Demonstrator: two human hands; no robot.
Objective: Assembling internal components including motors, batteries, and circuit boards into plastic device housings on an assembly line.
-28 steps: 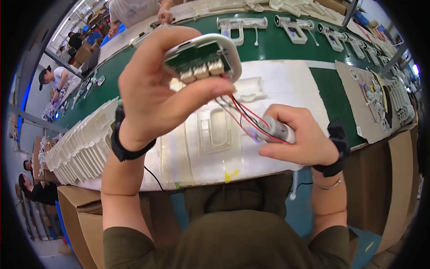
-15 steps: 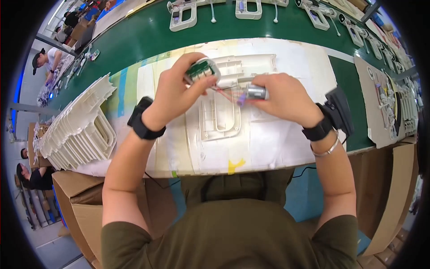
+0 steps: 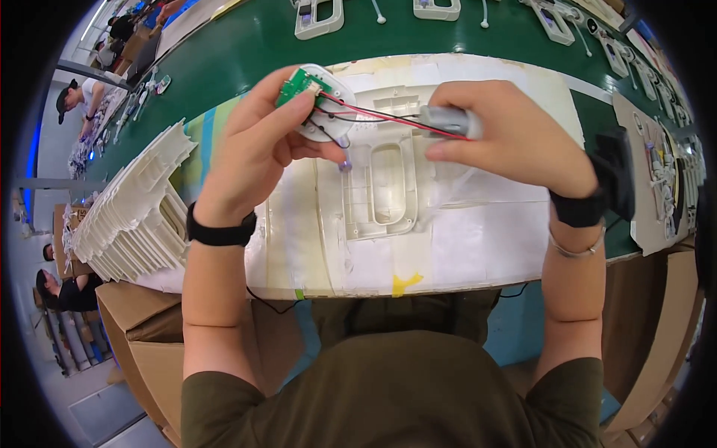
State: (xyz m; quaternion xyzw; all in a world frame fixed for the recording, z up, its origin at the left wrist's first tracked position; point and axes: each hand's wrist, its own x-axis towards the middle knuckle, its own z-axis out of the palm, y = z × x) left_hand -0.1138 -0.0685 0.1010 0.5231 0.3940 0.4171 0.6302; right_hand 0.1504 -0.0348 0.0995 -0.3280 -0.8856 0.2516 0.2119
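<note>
My left hand (image 3: 272, 123) grips a green circuit board (image 3: 297, 86) together with a rounded white plastic cover (image 3: 337, 88), the thumb pressing near the board's connector. Red and black wires (image 3: 373, 116) stretch from the board to a grey cylindrical motor (image 3: 448, 122), which my right hand (image 3: 504, 134) is closed around. A small purple-tipped part (image 3: 344, 166) dangles by a dark wire below the cover, next to my left fingers. Beneath both hands lies a white plastic housing half (image 3: 379, 224) with a loop-shaped handle opening, flat on the paper-covered board.
Stacked white housing shells (image 3: 134, 216) stand at the left. Partly built white units (image 3: 320, 21) line the green work surface (image 3: 224, 71) at the back. A cardboard sheet with parts (image 3: 646, 175) sits at right. Cardboard boxes (image 3: 153, 321) flank me below the table edge.
My hands have moved apart, pulling the red and black wires taut between board and motor. The board's green face has turned more toward view. My right hand has shifted right.
</note>
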